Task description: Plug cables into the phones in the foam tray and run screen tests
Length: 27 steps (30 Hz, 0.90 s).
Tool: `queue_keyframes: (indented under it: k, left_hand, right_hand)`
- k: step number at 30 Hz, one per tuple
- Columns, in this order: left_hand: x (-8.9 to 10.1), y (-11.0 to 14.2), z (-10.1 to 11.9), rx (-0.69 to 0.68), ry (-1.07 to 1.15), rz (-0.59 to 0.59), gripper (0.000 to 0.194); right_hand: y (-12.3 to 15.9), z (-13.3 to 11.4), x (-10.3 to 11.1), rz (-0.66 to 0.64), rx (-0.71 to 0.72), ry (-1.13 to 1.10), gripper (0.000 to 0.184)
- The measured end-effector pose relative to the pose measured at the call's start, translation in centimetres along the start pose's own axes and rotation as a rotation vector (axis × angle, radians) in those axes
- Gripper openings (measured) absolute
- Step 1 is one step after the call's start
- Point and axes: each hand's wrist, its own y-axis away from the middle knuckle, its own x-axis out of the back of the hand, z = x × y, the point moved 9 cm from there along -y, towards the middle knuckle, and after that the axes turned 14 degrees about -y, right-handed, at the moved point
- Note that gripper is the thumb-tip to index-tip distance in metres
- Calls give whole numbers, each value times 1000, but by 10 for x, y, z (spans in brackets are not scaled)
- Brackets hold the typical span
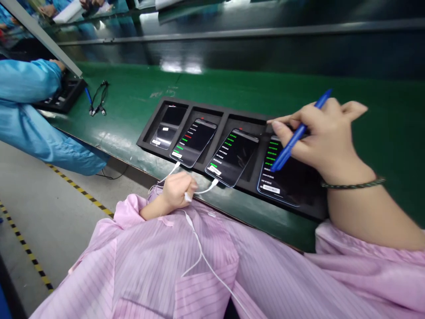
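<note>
Rightmost smartphone (281,188): laid lit and face-up beneath the fingers of the right hand (327,133), presumably for legibility; cradled by a foam tray (219,133). Blue pen (286,156): grasped by those fingers, angled over the screen. White cable plug (187,197): clasped by the curled fingers of the left hand (177,188).

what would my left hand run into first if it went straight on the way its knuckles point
Likely the white cable plugged into the third phone from the left, or that phone's lower end. The left hand's height is unclear, so it might pass above both.
</note>
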Motion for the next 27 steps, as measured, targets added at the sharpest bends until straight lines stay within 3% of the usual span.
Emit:
queue_keyframes:
  k: [2, 4, 7, 9, 12, 14, 18, 21, 23, 25, 27]
  left_hand:
    - [18, 4, 1, -4, 120, 135, 37]
    - [22, 3, -6, 122, 324, 99, 40]
    - [6, -5, -1, 312, 647, -205, 51]
    - [-3, -12, 15, 325, 803, -389, 60]
    - [-18, -16, 32, 364, 881, -600, 64]
    - [-30, -13, 35, 406, 809, -725, 64]
    - [-36, -10, 39, 364, 690, -828, 57]
    - [-39, -8, 45, 305, 714, -888, 46]
    - [-44, -1, 50, 278, 739, -999, 37]
    - [-50, 8, 52, 296, 768, -1110, 33]
    - [-53, 12, 48, 376, 769, -1147, 34]
  right_hand:
    - [8, 5, 15, 64, 31, -36, 40]
    - [20, 3, 24, 72, 78, -123, 42]
    - [42, -25, 19, -18, 205, -254, 42]
    - [55, -53, 7, -130, 293, -267, 39]
    - [68, -86, -16, -314, 365, -241, 38]
    - [72, -96, -27, -409, 369, -250, 39]
    - [74, -88, -40, -472, 309, -238, 40]
    - [70, -71, -42, -423, 253, -208, 40]
    - [68, -64, -41, -375, 236, -197, 41]
    - [66, -61, -40, -343, 230, -189, 41]
    - [65, -61, -39, -343, 225, -174, 40]
